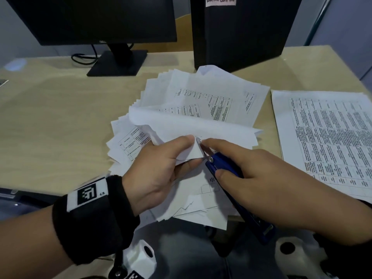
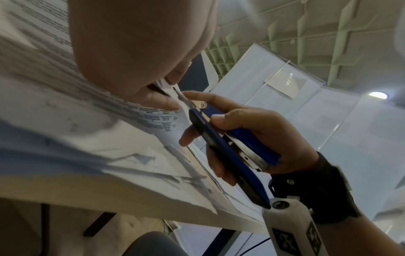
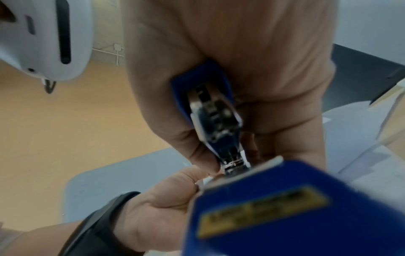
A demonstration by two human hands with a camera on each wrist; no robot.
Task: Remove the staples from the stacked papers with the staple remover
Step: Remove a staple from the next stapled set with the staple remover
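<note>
A fanned stack of printed papers (image 1: pixel 201 109) lies mid-desk with its near sheets curled up. My left hand (image 1: pixel 188 150) pinches a lifted corner of the stack between thumb and fingers. My right hand (image 1: pixel 215 158) grips the blue staple remover (image 1: pixel 223 168), index finger stretched along its top. Its metal tip (image 1: pixel 199 141) touches the pinched corner beside my left thumb. The left wrist view shows the staple remover (image 2: pixel 221 142) in the right hand (image 2: pixel 252 121), its blade against the paper. In the right wrist view the remover (image 3: pixel 210 110) points at the left hand (image 3: pixel 166 188). No staple is discernible.
A second stack of printed sheets (image 1: pixel 326 141) lies flat at the right. A monitor on its stand (image 1: pixel 118 61) and a black computer tower (image 1: pixel 241 31) stand at the back of the wooden desk (image 1: pixel 50 117). A coiled cable (image 1: pixel 83 58) lies by the stand.
</note>
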